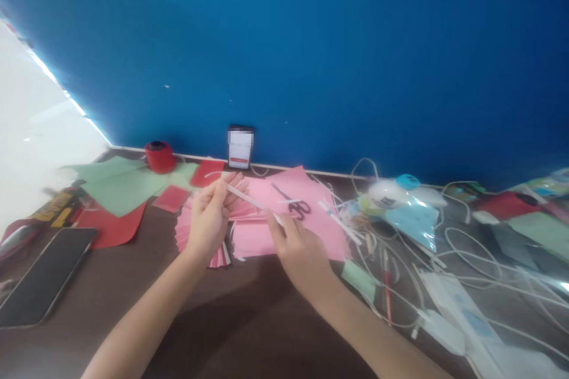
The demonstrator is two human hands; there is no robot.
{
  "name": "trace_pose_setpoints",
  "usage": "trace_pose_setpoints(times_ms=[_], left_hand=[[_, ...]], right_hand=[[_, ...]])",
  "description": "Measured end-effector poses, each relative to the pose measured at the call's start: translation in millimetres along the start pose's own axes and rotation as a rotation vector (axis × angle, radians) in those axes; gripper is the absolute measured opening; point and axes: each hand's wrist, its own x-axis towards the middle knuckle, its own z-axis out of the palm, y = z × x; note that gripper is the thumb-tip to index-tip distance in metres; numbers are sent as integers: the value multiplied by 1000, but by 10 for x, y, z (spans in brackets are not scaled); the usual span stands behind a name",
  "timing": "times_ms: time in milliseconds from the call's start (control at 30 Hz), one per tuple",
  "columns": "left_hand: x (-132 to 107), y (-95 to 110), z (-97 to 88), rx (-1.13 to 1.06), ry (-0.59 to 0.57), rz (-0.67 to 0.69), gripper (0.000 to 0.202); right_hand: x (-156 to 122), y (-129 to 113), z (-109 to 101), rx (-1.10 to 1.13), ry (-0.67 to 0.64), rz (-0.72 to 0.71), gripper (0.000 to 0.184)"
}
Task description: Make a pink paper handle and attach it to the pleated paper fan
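A thin white strip point(249, 196), perhaps paper or tape, stretches between my two hands above pink paper. My left hand point(212, 207) pinches its left end between thumb and finger, and the other fingers are held apart. The right end is closed in the fingers of my right hand point(300, 249). Beneath my left hand lies pleated pink paper point(184, 228), partly hidden by it. Flat pink sheets point(324, 222) spread under and beyond my right hand, and dark-handled scissors point(299, 208) rest on them.
A phone point(240, 148) leans on the blue wall; another phone point(47, 275) lies at left. Green paper point(120, 186), red paper point(118, 228) and a red roll-shaped object point(160, 157) are behind it. Tangled white cables point(475, 263), a power strip point(462, 308) and plastic packets point(409, 207) crowd the right.
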Motion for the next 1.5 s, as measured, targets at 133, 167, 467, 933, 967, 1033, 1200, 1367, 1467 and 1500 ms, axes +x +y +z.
trace_pose_setpoints(times_ms=[133,167,467,933,967,1033,1200,1367,1467,1500], left_hand=[[-7,-21,-1,12,-21,8,27],[-7,-33,-3,18,-37,22,27],[2,-25,-99,339,-229,230,32],[-87,-224,-91,1596,-612,503,30],[-91,-229,-84,1554,-589,491,29],[-102,-244,-74,1478,-543,478,30],[-114,-293,-78,1412,-433,505,29],[-135,-305,-70,1435,-388,518,29],[-171,-303,-39,1426,-379,494,27],[-175,-301,-32,1400,-378,478,26]], right_hand=[[25,18,65,87,-18,48,37],[37,26,88,140,-18,77,31],[96,98,253,557,134,397,19],[66,129,128,175,232,120,15],[66,123,128,170,242,117,15],[70,115,131,178,253,114,15],[86,103,157,278,191,189,13],[114,80,175,331,156,257,16],[133,41,173,275,144,232,16],[132,22,170,231,149,216,15]])
